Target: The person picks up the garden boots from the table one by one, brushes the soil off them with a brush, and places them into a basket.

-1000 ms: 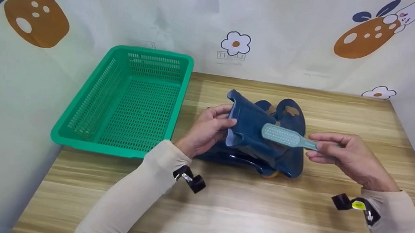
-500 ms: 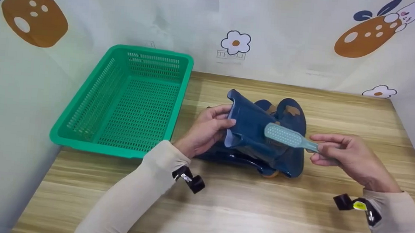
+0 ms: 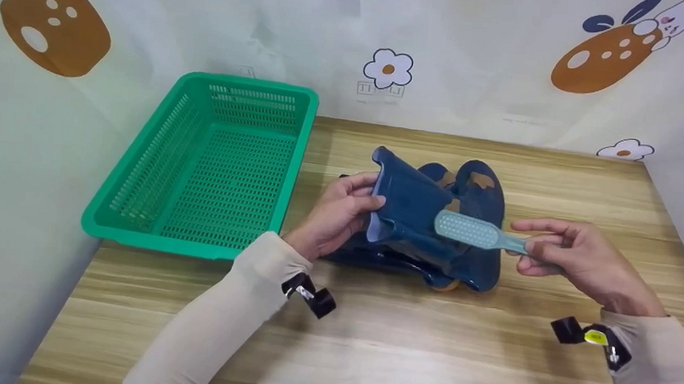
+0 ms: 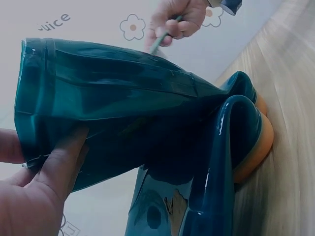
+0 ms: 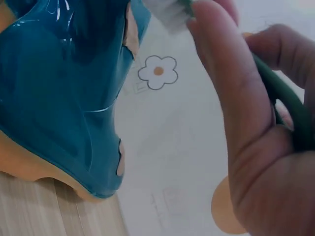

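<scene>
Boot (image 3: 412, 188) is pinched at its top by the left hand (image 3: 340, 216); the right hand (image 3: 587, 260) curls round a brush (image 3: 467, 229). Light strokes, top held taut, should work best.

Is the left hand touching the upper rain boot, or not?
Touching. The left wrist view shows the left hand gripping the upper rain boot at its opening's edge.

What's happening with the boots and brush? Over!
Left hand holds boot by its top. Right hand grips brush close to boot, contact unclear. Other boot beside it. No obstacle seen between brush and boot.
</scene>
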Available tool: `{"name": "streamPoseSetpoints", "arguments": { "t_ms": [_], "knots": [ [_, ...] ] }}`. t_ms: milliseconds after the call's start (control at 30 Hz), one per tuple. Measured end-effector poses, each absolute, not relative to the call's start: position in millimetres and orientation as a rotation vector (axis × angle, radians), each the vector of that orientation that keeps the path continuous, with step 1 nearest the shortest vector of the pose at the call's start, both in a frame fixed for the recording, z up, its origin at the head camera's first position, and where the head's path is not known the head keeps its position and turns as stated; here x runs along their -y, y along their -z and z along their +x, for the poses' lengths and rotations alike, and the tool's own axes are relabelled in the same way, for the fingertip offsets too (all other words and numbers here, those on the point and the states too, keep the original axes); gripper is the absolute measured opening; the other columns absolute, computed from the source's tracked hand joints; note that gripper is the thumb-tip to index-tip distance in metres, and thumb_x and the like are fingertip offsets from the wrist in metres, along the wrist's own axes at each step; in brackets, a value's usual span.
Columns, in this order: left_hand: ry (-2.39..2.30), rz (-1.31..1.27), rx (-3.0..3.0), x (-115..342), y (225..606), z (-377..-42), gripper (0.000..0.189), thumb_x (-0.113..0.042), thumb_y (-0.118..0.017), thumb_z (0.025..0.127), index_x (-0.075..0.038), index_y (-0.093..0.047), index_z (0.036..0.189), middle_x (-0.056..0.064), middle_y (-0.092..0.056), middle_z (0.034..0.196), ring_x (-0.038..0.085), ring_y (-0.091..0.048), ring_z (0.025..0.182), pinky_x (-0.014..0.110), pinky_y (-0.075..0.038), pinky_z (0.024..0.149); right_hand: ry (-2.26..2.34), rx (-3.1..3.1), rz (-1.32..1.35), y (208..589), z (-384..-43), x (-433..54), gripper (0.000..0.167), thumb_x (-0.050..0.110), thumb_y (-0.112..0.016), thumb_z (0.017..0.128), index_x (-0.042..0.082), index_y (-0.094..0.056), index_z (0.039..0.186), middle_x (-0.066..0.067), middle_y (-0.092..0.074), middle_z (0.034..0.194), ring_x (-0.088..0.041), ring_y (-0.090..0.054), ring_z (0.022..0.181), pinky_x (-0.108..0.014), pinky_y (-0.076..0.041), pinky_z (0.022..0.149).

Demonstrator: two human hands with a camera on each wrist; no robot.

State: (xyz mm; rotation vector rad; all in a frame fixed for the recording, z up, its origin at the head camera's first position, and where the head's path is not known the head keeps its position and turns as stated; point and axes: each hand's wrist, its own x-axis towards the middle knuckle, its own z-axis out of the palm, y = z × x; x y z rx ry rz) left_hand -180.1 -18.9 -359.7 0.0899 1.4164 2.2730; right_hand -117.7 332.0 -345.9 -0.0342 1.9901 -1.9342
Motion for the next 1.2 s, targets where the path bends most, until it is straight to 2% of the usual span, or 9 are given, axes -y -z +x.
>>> {"name": "streamPoseSetpoints", "arguments": {
  "t_ms": [167, 367, 500, 733, 967, 1200],
  "knots": [
    [-2.267, 0.072, -1.432, 20.7, 361.0, -180.1, 0.047, 0.015, -0.051, 0.092, 0.011, -0.047, 0.139, 0.028, -0.059, 0.131, 0.026, -0.066, 0.099, 0.041, -0.057, 0.086, 1.816, -2.126, 0.039, 346.4, -119.6, -330.8, 0.030, -0.008, -0.056, 0.096, 0.012, -0.063, 0.117, -0.012, -0.075, 0.091, -0.019, -0.073, 0.075, -0.031, -0.059, 0.073],
    [-2.291, 0.079, -1.408, 19.5, 361.6, -179.4, 0.045, 0.016, -0.051, 0.092, 0.012, -0.048, 0.136, 0.028, -0.061, 0.128, 0.024, -0.067, 0.095, 0.037, -0.058, 0.080, 1.967, -2.056, 0.003, 344.6, -114.8, -336.5, 0.035, -0.009, -0.057, 0.095, 0.017, -0.069, 0.115, -0.016, -0.074, 0.088, -0.019, -0.073, 0.073, -0.032, -0.059, 0.071],
    [-2.280, 0.092, -1.411, 18.7, 360.7, -179.4, 0.045, 0.015, -0.052, 0.092, 0.012, -0.048, 0.137, 0.028, -0.060, 0.129, 0.024, -0.067, 0.096, 0.040, -0.058, 0.082, 1.973, -1.988, -0.094, 346.1, -112.0, -341.0, 0.035, -0.009, -0.055, 0.097, 0.015, -0.069, 0.118, -0.017, -0.074, 0.086, -0.019, -0.073, 0.072, -0.034, -0.059, 0.072],
    [-2.290, 0.104, -1.407, 19.9, 362.8, -179.9, 0.046, 0.016, -0.051, 0.092, 0.013, -0.046, 0.138, 0.030, -0.059, 0.130, 0.024, -0.067, 0.097, 0.039, -0.058, 0.082, 1.876, -2.170, -0.002, 346.5, -113.9, -340.4, 0.033, -0.005, -0.059, 0.096, 0.020, -0.068, 0.115, -0.014, -0.075, 0.088, -0.019, -0.073, 0.073, -0.032, -0.059, 0.071],
    [-2.288, 0.114, -1.409, 20.8, 364.5, -180.0, 0.046, 0.015, -0.052, 0.092, 0.013, -0.046, 0.138, 0.029, -0.060, 0.129, 0.024, -0.068, 0.097, 0.039, -0.058, 0.082, 2.015, -1.952, -0.111, 345.5, -113.8, -343.6, 0.035, -0.011, -0.053, 0.097, 0.012, -0.068, 0.119, -0.017, -0.074, 0.089, -0.019, -0.072, 0.073, -0.034, -0.059, 0.072],
    [-2.277, 0.107, -1.416, 22.2, 364.2, -179.2, 0.046, 0.014, -0.051, 0.093, 0.011, -0.046, 0.138, 0.028, -0.060, 0.129, 0.024, -0.068, 0.097, 0.040, -0.058, 0.084, 1.931, -2.055, -0.058, 350.8, -117.2, -338.5, 0.032, -0.008, -0.057, 0.096, 0.016, -0.066, 0.116, -0.015, -0.074, 0.087, -0.019, -0.072, 0.071, -0.034, -0.059, 0.071]
  ]
}}
